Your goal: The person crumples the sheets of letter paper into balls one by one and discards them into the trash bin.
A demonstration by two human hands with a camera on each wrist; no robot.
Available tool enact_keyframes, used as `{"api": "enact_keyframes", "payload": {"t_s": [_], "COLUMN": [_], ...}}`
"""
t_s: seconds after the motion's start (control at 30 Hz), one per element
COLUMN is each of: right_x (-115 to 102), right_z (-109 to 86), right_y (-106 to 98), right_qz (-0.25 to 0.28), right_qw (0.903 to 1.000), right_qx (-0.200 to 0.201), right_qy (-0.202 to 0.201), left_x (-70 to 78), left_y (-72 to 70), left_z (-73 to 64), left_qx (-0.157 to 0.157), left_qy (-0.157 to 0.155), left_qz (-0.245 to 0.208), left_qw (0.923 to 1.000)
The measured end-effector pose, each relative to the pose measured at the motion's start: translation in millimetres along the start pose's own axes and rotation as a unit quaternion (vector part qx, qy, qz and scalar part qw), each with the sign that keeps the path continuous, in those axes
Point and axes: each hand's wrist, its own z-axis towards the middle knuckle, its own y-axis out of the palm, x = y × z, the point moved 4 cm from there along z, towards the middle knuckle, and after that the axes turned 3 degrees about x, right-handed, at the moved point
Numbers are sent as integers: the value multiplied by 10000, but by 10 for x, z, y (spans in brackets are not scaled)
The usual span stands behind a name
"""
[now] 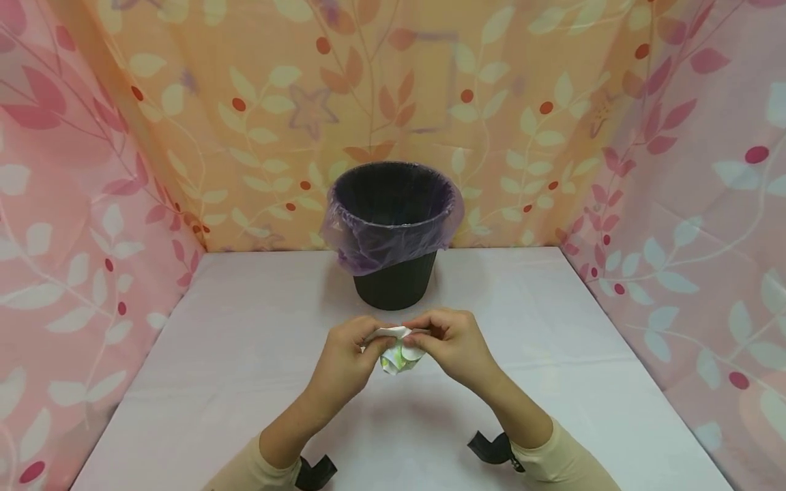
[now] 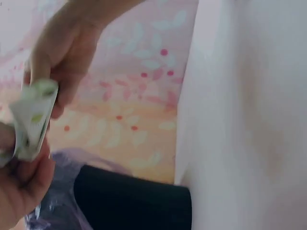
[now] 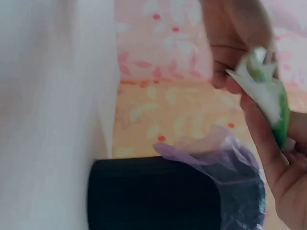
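Observation:
In the head view my left hand (image 1: 344,354) and right hand (image 1: 460,344) meet over the table, near the front of the bin. Between them is a crumpled white-and-green wrapper (image 1: 398,358), small and folded, with its lower part bunched up. Each hand pinches one side of its upper edge between thumb and fingers. Seen from the left wrist, the wrapper (image 2: 32,120) shows a pale flat face with a green mark. From the right wrist, a green strip runs along one edge of the wrapper (image 3: 268,96), and its top is jagged.
Beyond the hands a black bin (image 1: 396,286) stands on the white-covered table (image 1: 245,341), its rim lined with a translucent purple bag (image 1: 393,249). Floral cloth (image 1: 245,150) hangs behind and on both sides. Black wrist mounts (image 1: 316,472) sit at both sleeves.

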Motion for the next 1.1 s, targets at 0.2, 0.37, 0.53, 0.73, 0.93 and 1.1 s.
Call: {"api": "enact_keyframes", "payload": {"t_s": [0.2, 0.37, 0.53, 0.73, 0.93, 1.1], "right_x": [-25, 5, 33, -62, -177, -244], "right_z": [-21, 70, 94, 41, -48, -66], "right_y": [-22, -196, -252, -159, -14, 68], "right_qz": [-502, -184, 365, 407, -290, -900], "right_qw": [9963, 9966, 9956, 9972, 9910, 9760], "right_qx": [630, 806, 624, 518, 894, 658], "right_qy": [-295, 32, 593, 348, -955, -1869], "left_x": [124, 178, 179, 85, 27, -33], "left_y": [99, 97, 49, 25, 40, -20], "left_z": [-88, -46, -3, -16, -18, 10], "left_qx": [283, -24, 8, 410, 121, 143], "left_qy": [430, 495, 984, 1006, 53, -655], "left_qz": [609, 452, 317, -677, -1902, -2256], "left_qw": [9968, 9977, 9946, 9918, 9817, 9719]}}
